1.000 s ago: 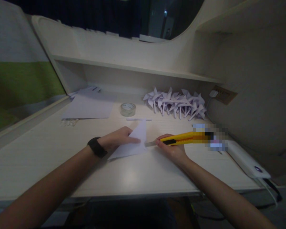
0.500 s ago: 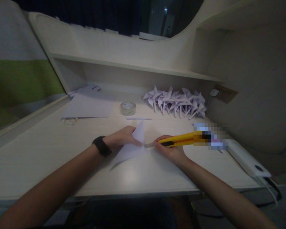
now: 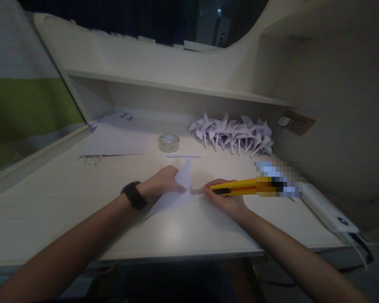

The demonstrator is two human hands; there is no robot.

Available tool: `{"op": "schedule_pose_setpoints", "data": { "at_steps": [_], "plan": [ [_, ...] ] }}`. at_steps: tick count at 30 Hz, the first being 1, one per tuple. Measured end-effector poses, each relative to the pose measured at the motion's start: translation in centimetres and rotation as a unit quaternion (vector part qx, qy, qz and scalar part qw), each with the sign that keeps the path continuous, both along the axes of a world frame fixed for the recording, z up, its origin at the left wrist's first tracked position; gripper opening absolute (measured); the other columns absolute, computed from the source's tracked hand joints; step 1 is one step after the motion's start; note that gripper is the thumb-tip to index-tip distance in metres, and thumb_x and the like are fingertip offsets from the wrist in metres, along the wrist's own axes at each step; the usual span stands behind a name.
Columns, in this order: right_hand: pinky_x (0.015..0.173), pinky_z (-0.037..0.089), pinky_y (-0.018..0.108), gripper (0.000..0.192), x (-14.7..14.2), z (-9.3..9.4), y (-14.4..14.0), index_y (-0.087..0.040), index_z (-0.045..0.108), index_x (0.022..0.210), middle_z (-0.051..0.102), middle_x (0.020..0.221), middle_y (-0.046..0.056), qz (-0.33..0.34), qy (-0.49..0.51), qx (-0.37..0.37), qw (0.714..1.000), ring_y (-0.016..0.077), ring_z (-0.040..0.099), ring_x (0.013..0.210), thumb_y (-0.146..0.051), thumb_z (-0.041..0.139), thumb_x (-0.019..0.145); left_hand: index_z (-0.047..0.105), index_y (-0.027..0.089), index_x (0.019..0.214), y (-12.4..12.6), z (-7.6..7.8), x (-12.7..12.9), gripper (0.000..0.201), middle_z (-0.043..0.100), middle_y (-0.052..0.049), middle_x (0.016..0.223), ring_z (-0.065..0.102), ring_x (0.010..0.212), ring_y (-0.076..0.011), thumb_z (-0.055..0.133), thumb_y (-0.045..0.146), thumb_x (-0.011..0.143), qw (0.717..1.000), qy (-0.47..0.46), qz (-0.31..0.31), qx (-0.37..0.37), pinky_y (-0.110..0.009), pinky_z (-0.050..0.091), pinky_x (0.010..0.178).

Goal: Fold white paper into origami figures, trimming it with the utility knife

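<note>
My left hand (image 3: 164,182), with a dark band at the wrist, grips a folded white sheet of paper (image 3: 172,203) tilted up off the desk, thumb on its face. The fingers behind the sheet are hidden. My right hand (image 3: 225,201) is closed round a yellow utility knife (image 3: 240,187). Its blade is out and points left, the tip at the paper's right edge; whether it is inside the fold I cannot tell. Just beyond the paper lies a thin white paper stick (image 3: 183,156). A roll of clear tape (image 3: 169,143) rests behind that.
Several white paper pinwheels (image 3: 232,132) lie in a row at the back right. A stack of white paper (image 3: 116,136) sits back left, small pale bits (image 3: 91,160) at its front edge. At right are a white power strip (image 3: 330,208) with cables and a partly blurred object.
The knife has tilted slightly, its rear end a little lower. Paper and left hand have shifted very slightly. Both hands keep their hold.
</note>
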State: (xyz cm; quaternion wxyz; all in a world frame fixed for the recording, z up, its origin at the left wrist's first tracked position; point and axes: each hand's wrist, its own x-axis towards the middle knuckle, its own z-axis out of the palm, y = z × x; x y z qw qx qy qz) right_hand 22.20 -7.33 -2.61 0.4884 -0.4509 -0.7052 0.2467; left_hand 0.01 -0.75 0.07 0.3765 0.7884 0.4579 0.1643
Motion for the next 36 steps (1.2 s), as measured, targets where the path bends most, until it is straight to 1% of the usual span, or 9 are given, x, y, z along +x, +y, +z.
{"op": "schedule_pose_setpoints", "data": {
  "at_steps": [3, 8, 13, 17, 22, 26, 29, 32, 36],
  "plan": [
    [0.060, 0.056, 0.028, 0.008, -0.1, -0.1, 0.0, -0.020, 0.067, 0.074, 0.070, 0.071, 0.003, 0.005, 0.003, 0.004, 1.000, 0.0173, 0.065, 0.063, -0.028, 0.067, 0.075, 0.066, 0.011, 0.073, 0.0, -0.1, 0.0, 0.028, 0.062, -0.003, 0.067, 0.052, 0.056, -0.0151, 0.071, 0.035, 0.061, 1.000, 0.008, 0.000, 0.003, -0.025, 0.034, 0.049],
    [0.058, 0.056, 0.026, 0.015, -0.3, -0.1, 0.0, -0.019, 0.065, 0.073, 0.070, 0.070, 0.003, 0.002, 0.009, 0.019, 1.000, 0.0162, 0.065, 0.061, -0.034, 0.066, 0.076, 0.067, 0.009, 0.081, -0.3, 0.4, 0.1, 0.033, 0.065, -0.006, 0.076, 0.055, 0.061, -0.0176, 0.070, 0.035, 0.061, 1.000, 0.004, 0.002, 0.002, -0.026, 0.037, 0.052],
    [0.059, 0.056, 0.026, 0.013, -0.3, 0.0, -0.1, -0.020, 0.066, 0.074, 0.070, 0.071, 0.003, 0.000, -0.010, 0.032, 0.999, 0.0165, 0.066, 0.062, -0.032, 0.066, 0.077, 0.066, 0.009, 0.071, -0.7, 1.1, 0.6, 0.029, 0.062, -0.006, 0.070, 0.054, 0.061, -0.0183, 0.070, 0.035, 0.060, 0.999, 0.039, 0.011, 0.012, -0.027, 0.036, 0.053],
    [0.058, 0.056, 0.025, 0.009, -0.3, 0.0, -0.2, -0.019, 0.067, 0.073, 0.070, 0.068, 0.003, -0.012, -0.041, 0.045, 0.998, 0.0163, 0.065, 0.060, -0.027, 0.065, 0.077, 0.065, 0.010, 0.067, -0.6, 0.8, 0.6, 0.026, 0.061, -0.004, 0.065, 0.055, 0.060, -0.0189, 0.070, 0.035, 0.060, 0.999, 0.034, 0.017, 0.007, -0.027, 0.036, 0.052],
    [0.058, 0.055, 0.025, 0.009, -0.4, 0.2, -0.4, -0.018, 0.068, 0.073, 0.069, 0.067, 0.003, -0.018, -0.065, 0.058, 0.996, 0.0158, 0.064, 0.059, -0.025, 0.063, 0.078, 0.067, 0.009, 0.074, -1.0, 1.1, 0.5, 0.025, 0.065, -0.007, 0.069, 0.057, 0.059, -0.0189, 0.065, 0.033, 0.066, 0.996, -0.051, 0.004, -0.076, -0.027, 0.038, 0.051],
    [0.059, 0.054, 0.024, 0.009, -0.5, 0.4, -0.5, -0.019, 0.067, 0.072, 0.069, 0.066, 0.002, -0.021, -0.083, 0.072, 0.994, 0.0148, 0.064, 0.058, -0.024, 0.063, 0.078, 0.067, 0.008, 0.088, -1.3, 1.6, 0.8, 0.029, 0.069, -0.010, 0.080, 0.061, 0.063, -0.0191, 0.063, 0.029, 0.068, 0.975, -0.139, -0.037, -0.169, -0.028, 0.042, 0.054],
    [0.059, 0.053, 0.024, 0.009, -0.5, 0.5, -0.5, -0.019, 0.067, 0.071, 0.069, 0.065, 0.001, -0.021, -0.097, 0.089, 0.991, 0.0140, 0.063, 0.055, -0.023, 0.064, 0.077, 0.067, 0.008, 0.085, -0.9, 1.4, 0.9, 0.029, 0.069, -0.010, 0.079, 0.061, 0.065, -0.0200, 0.067, 0.029, 0.066, 0.984, -0.118, -0.049, -0.127, -0.028, 0.043, 0.055],
    [0.060, 0.053, 0.024, 0.009, -0.4, 0.4, -0.4, -0.019, 0.068, 0.071, 0.069, 0.066, 0.002, -0.018, -0.114, 0.100, 0.988, 0.0138, 0.063, 0.056, -0.023, 0.064, 0.078, 0.067, 0.009, 0.080, -0.7, 1.2, 0.8, 0.027, 0.069, -0.010, 0.076, 0.061, 0.063, -0.0203, 0.067, 0.031, 0.066, 0.996, -0.051, -0.028, -0.064, -0.027, 0.041, 0.052],
    [0.058, 0.052, 0.025, 0.009, -0.2, 0.0, -0.4, -0.019, 0.069, 0.074, 0.069, 0.066, 0.002, -0.009, -0.116, 0.101, 0.988, 0.0140, 0.062, 0.054, -0.024, 0.063, 0.079, 0.067, 0.009, 0.076, -1.2, 1.7, 0.8, 0.024, 0.068, -0.010, 0.072, 0.059, 0.059, -0.0190, 0.063, 0.031, 0.069, 1.000, 0.000, -0.005, -0.019, -0.027, 0.039, 0.051]
  ]
}}
